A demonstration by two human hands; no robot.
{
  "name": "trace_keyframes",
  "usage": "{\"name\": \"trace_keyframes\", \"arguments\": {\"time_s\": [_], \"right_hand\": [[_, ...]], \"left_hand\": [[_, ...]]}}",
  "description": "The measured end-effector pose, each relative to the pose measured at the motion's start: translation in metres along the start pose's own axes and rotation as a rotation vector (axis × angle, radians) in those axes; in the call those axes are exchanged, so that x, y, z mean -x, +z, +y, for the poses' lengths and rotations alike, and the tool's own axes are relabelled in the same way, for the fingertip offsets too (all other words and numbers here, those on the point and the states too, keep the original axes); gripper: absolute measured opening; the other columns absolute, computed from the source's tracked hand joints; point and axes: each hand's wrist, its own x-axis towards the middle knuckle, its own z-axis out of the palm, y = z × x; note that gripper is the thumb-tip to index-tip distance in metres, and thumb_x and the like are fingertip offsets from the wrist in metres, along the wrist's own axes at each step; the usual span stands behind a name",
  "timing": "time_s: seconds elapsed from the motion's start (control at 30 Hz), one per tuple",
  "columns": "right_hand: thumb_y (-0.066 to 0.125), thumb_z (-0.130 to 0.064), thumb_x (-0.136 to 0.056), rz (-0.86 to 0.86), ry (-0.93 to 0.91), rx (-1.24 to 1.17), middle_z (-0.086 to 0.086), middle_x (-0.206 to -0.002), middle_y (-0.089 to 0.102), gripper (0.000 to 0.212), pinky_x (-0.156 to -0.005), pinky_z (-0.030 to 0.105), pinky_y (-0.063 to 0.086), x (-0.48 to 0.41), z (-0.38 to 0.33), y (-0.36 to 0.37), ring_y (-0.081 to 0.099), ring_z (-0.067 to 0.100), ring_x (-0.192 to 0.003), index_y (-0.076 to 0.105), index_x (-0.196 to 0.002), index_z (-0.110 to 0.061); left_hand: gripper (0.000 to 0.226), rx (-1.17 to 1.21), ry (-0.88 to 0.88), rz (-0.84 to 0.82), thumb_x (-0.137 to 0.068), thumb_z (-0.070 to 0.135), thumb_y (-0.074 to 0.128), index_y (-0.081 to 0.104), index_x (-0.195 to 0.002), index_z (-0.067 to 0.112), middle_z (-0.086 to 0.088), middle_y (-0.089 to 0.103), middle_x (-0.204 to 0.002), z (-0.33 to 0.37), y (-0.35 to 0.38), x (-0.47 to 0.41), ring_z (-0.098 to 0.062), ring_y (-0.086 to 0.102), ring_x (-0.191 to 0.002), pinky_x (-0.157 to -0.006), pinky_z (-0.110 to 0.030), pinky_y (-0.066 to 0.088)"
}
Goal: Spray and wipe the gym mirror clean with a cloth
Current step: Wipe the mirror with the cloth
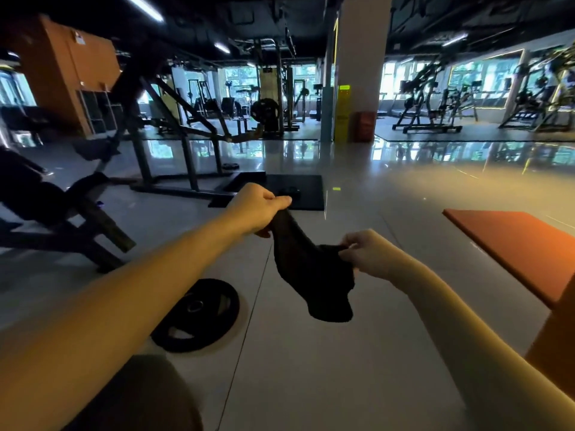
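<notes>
A black cloth [311,275] hangs in the air between my two hands, above the grey tiled floor. My left hand [258,209] grips its upper end in a fist. My right hand [367,253] pinches the cloth's other edge, lower and to the right. The loose bottom of the cloth droops below both hands. No spray bottle is in view. Mirror panels [485,88] line the far wall beside the white pillar, well beyond my reach.
A black weight plate [196,315] lies on the floor below my left forearm. A black bench [56,213] and machine frame [174,144] stand at the left. An orange box [516,247] juts in at the right. A black mat [292,191] lies ahead.
</notes>
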Motion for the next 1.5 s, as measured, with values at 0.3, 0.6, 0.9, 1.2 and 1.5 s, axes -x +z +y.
{"name": "trace_keyframes", "arguments": {"time_s": [0.3,0.6,0.9,1.2,1.5], "right_hand": [[0.075,-0.044,-0.089,0.124,-0.153,0.05,-0.003,-0.094,0.069,0.032,-0.081,0.042,0.061,-0.04,-0.092,0.082,0.068,0.018,-0.087,0.06,-0.105,-0.021],[0.056,-0.008,-0.099,-0.016,-0.017,-0.23,0.012,-0.072,0.059,0.019,-0.055,0.035,0.061,-0.085,-0.126,0.077,0.065,0.024,-0.06,0.063,-0.083,-0.003],[0.066,-0.006,-0.097,-0.234,-0.08,-0.45,0.021,-0.095,0.074,0.011,-0.066,0.038,0.065,-0.142,-0.139,0.119,0.077,0.032,-0.079,0.067,-0.106,0.002],[0.067,-0.003,-0.091,-0.493,-0.265,-0.212,0.009,-0.114,0.07,0.047,-0.095,0.041,0.059,-0.189,-0.132,0.157,0.07,0.023,-0.103,0.057,-0.136,-0.01],[0.064,-0.007,-0.097,-0.737,-0.326,-0.41,0.016,-0.115,0.074,0.022,-0.104,0.045,0.054,-0.192,-0.146,0.26,0.071,0.027,-0.108,0.068,-0.119,-0.004]], "left_hand": [[0.008,0.657,-0.336,-0.107,-0.097,0.006,0.071,0.067,-0.1,-0.001,-0.019,0.073,-0.1,-0.017,-0.033,-0.023,-0.03,0.074,-0.087,-0.074,-0.04,0.066],[0.021,0.465,-0.371,0.077,-0.097,-0.001,0.068,0.057,-0.116,-0.001,-0.016,0.068,-0.093,-0.072,-0.074,-0.044,-0.02,0.067,-0.062,-0.048,-0.028,0.06],[0.02,0.243,-0.319,-0.167,-0.102,0.011,0.055,0.074,-0.107,0.008,-0.011,0.073,-0.099,-0.128,-0.07,-0.042,-0.017,0.067,-0.082,-0.074,-0.027,0.056],[0.022,0.124,-0.287,0.098,-0.102,0.007,0.054,0.074,-0.094,0.009,-0.008,0.071,-0.088,-0.16,-0.096,-0.048,-0.013,0.065,-0.073,-0.065,-0.022,0.055],[0.029,0.701,-0.411,0.529,-0.098,0.009,0.037,0.054,-0.075,0.013,-0.005,0.056,-0.079,-0.187,-0.122,-0.027,-0.019,0.056,-0.076,-0.063,-0.028,0.05]]}}
